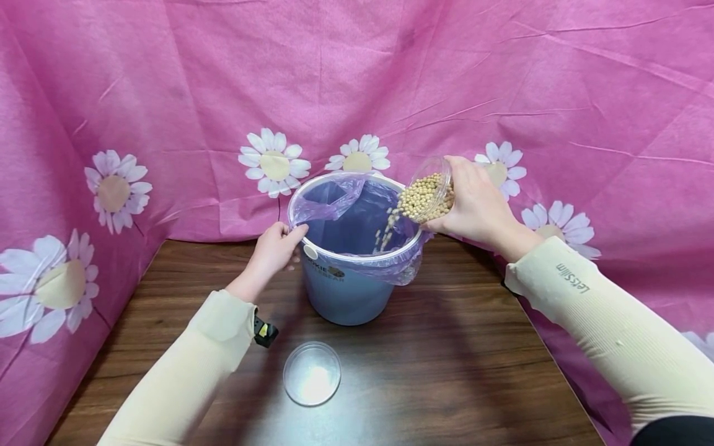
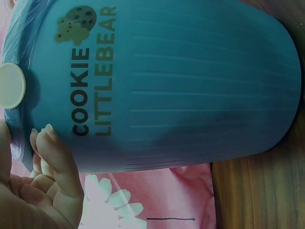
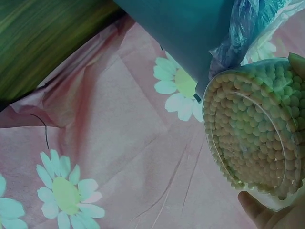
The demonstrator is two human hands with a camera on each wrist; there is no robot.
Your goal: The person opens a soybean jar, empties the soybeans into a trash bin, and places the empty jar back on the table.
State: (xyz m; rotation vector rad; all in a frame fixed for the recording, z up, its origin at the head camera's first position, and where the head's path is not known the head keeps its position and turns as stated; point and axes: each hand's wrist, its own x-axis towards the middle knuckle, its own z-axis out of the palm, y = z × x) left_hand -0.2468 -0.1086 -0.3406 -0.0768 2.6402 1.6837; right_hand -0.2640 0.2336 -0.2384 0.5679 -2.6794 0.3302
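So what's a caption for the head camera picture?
Right hand pours pale beans from clear jar into lined bucket; left hand grips its rim.

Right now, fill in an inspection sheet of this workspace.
Surface: brown wood-grain table.
Job's things: clear round plastic jar, tilted, pouring small round beige grains into a round blue plastic bucket lined with a purple plastic bag; clear round plastic lid flat on the table.
Clutter: nothing seen.
Hands: left hand grips the bucket; right hand holds the jar.
Cables: nothing seen.
Surroundings: pink daisy-print cloth behind and at both sides.
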